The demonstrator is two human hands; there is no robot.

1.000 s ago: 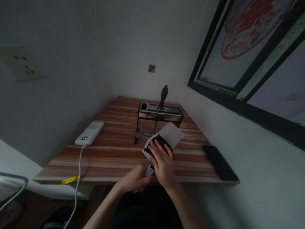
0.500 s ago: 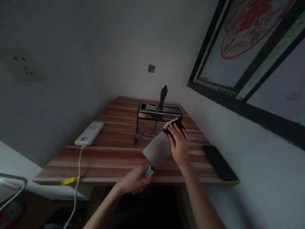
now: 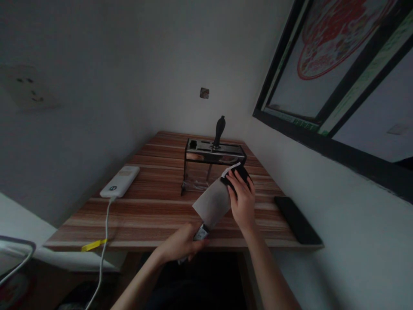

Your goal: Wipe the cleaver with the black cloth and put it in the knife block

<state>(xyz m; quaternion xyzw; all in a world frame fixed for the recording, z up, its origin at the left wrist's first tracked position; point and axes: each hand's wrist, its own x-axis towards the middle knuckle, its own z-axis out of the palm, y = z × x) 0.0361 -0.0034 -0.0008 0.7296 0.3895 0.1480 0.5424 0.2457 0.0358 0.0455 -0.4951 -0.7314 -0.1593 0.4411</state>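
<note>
A cleaver (image 3: 213, 203) lies slantwise over the front of the table, its broad grey blade pointing up and to the right. My left hand (image 3: 182, 243) is closed round its handle at the table's front edge. At the blade's far end my right hand (image 3: 242, 199) presses a black cloth with a white edge (image 3: 237, 171) against the metal, fingers bent over it. The cloth covers the blade's tip. Just behind stands a knife block (image 3: 213, 157) with clear sides and a slotted top; one black-handled tool (image 3: 219, 131) stands upright in it.
A white power bank (image 3: 120, 181) with a white cable (image 3: 106, 228) sits on the left of the wooden table (image 3: 142, 215). The cable carries a yellow tag (image 3: 93, 246). A black phone (image 3: 297, 219) lies at the right edge. Walls close in behind and on the right.
Almost nothing differs. The right hand and the cloth have shifted very slightly at the blade's far end; the left hand keeps its grip on the handle.
</note>
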